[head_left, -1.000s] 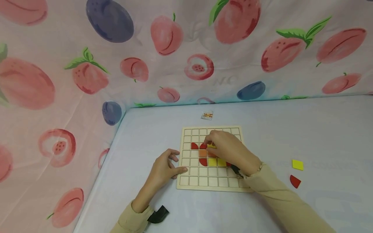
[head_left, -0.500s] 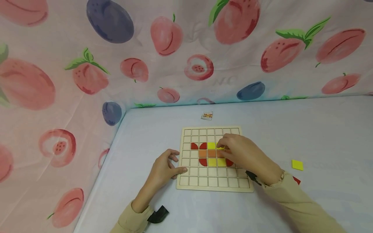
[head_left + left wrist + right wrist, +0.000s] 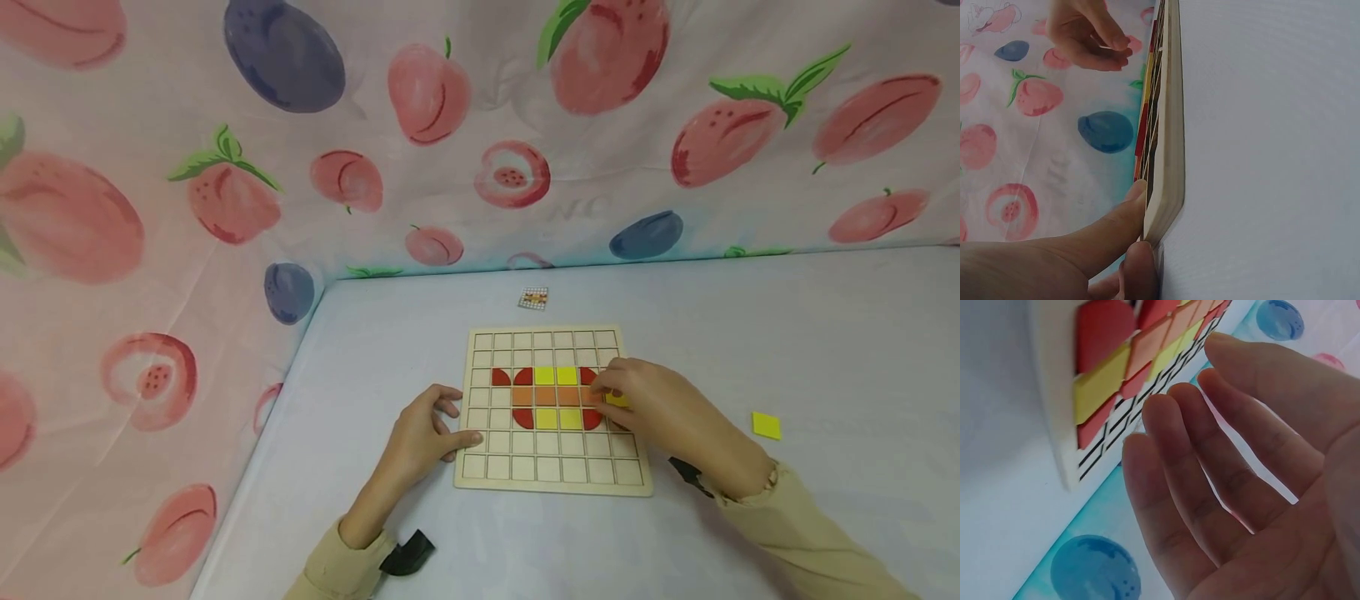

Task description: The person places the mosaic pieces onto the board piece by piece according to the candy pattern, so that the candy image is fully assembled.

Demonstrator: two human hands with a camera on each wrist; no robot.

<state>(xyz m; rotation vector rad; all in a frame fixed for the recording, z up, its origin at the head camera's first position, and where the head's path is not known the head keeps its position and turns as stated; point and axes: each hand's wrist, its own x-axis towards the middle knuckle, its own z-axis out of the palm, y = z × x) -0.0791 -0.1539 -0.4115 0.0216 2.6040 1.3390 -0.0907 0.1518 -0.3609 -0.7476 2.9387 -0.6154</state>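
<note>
A pale wooden grid board [image 3: 498,467] lies on the white table. My left hand [image 3: 420,427] grips its left edge, thumb [image 3: 1132,209] on the top face and other fingers at the rim. Over the board's right side hovers my right hand [image 3: 660,408], fingers loosely bent; the right wrist view shows nothing held in its fingers [image 3: 1147,469]. Orange square tiles [image 3: 546,396] form a row across the grid. Yellow squares [image 3: 567,376] and red quarter-circle tiles [image 3: 522,418] lie above and below it. Another yellow tile [image 3: 618,398] is partly hidden by the right hand.
Behind the board lies a small patterned card [image 3: 534,297]. A loose yellow square [image 3: 766,425] rests on the table at the right, beyond the right forearm. A fruit-printed cloth [image 3: 510,100] hangs along the back and left side.
My right hand has moved rightward across the board, uncovering the orange row and yellow tiles. The loose red quarter-circle at right is now hidden by the right forearm. My left hand stays put.
</note>
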